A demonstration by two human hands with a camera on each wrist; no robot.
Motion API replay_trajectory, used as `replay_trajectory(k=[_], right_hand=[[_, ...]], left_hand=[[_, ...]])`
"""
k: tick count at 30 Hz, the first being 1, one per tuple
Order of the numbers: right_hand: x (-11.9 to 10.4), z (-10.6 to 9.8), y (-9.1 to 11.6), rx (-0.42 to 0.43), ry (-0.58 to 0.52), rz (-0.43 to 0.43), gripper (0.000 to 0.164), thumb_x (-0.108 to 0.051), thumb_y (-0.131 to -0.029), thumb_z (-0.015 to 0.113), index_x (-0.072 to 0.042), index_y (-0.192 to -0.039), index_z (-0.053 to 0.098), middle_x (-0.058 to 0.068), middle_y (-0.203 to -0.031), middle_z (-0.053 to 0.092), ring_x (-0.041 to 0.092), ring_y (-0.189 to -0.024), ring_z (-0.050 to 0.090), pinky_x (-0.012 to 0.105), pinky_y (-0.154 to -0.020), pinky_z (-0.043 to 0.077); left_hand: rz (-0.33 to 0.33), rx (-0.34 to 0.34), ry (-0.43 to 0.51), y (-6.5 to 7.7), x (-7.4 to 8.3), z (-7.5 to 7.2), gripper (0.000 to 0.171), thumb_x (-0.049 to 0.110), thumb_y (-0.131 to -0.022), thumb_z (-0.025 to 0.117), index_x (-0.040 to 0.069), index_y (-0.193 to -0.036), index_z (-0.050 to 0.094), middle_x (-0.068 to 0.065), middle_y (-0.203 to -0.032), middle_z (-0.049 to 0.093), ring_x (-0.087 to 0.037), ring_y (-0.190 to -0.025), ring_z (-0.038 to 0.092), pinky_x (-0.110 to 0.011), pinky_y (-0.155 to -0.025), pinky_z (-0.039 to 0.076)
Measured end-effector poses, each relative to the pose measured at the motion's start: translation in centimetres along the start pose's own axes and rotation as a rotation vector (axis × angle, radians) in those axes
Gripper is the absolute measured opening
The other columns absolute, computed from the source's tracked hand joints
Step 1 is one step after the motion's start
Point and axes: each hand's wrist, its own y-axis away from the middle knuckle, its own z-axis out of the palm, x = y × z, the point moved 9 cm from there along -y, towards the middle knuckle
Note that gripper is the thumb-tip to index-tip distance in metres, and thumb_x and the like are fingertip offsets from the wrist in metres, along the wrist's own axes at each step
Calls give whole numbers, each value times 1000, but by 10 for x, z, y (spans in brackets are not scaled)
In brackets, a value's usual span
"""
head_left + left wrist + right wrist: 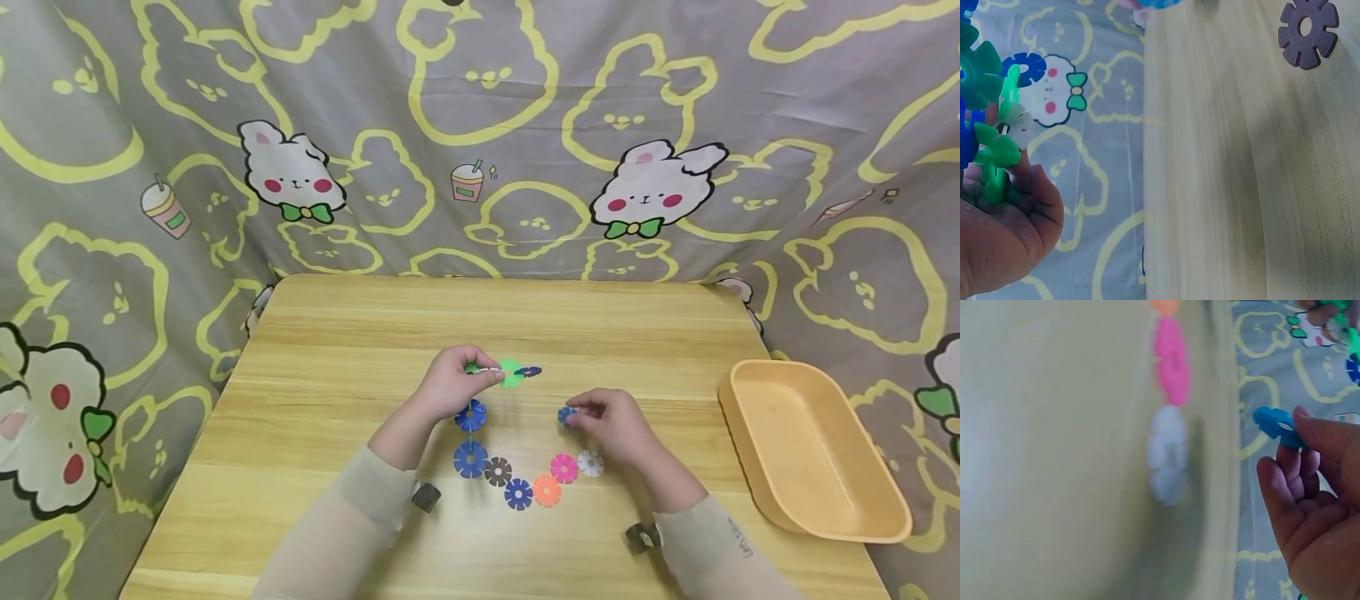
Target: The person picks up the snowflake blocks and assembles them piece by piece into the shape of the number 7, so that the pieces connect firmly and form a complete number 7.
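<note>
My left hand (453, 383) pinches a chain of interlocking flower-shaped plastic discs in the middle of the table. A bright green disc (511, 373) and a dark blue disc (531, 372) stick out to its right; a blue disc (471, 415) is below it. The left wrist view shows a white disc (1019, 128) and a green disc (985, 69) at the fingers. My right hand (617, 423) holds one blue disc (1266, 420) between thumb and fingers, apart from the chain. Nearby on the table lie a white disc (591, 463) and a pink disc (564, 468).
An orange disc (547, 491), a dark blue disc (518, 494) and a dark brown disc (498, 472) continue the curved row on the wooden table (300, 417). A yellow-orange basin (750, 467) stands at the right edge. Patterned curtains (525, 108) surround the table.
</note>
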Motion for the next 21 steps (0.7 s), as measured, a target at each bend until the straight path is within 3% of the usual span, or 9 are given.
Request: replay_trajectory(k=[6,12,21], right_hand=[[-13,-12,-10,47,-122,16,15,-3,-99,73,9,-108,75,13,-95,76,19,-81,71,29,-74,62],[-20,-12,-14,42,-296,71,18,-7,-105,66,11,-108,67,13,-93,73,20,-83,70,42,-80,64],[-31,-9,-16,43,-429,111,22,-8,-108,60,14,-106,63,17,-87,71,16,-74,70,31,-71,63]], left_hand=[[-1,-2,0,0,0,0,10,15,-97,78,5,-96,75,-6,-101,72,-18,-81,55,-32,-68,46],[-3,-6,2,0,-1,0,10,15,-97,78,5,-95,76,-6,-100,73,-18,-80,54,-32,-68,45],[0,0,-7,1,-2,0,10,15,-97,78,6,-94,76,-5,-100,73,-17,-80,55,-32,-69,46]])
